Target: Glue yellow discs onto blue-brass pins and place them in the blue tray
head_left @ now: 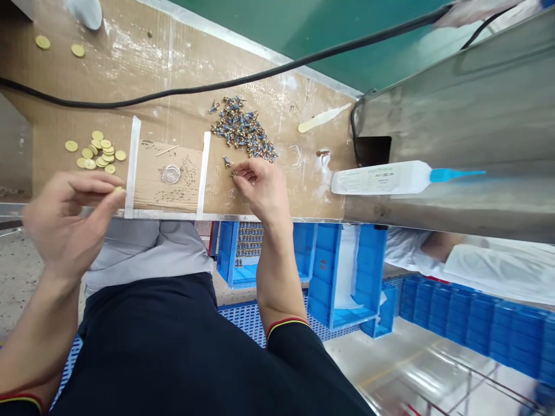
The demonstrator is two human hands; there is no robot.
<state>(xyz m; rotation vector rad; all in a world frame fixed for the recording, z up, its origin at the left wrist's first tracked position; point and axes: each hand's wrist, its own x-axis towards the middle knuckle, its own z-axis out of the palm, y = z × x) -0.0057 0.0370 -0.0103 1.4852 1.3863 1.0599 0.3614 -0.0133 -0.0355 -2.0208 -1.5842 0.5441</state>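
My left hand (69, 216) hovers at the near edge of the cardboard-covered bench (173, 63), its thumb and fingers pinched on a small yellow disc (118, 189). More yellow discs (99, 153) lie in a loose group just beyond it. My right hand (260, 185) rests on the cardboard with its fingertips pinched on a small brass and blue part (235, 172). A heap of the same small parts (243, 128) lies just past the fingers.
A clear round dish (171, 173) sits between white tape strips. A white glue tube with a blue nozzle (390, 178) lies on a metal housing (459, 115) at right. A black cable (208, 88) crosses the bench. Blue crates (333, 271) stand below. Another person's white sleeve (477, 263) shows at right.
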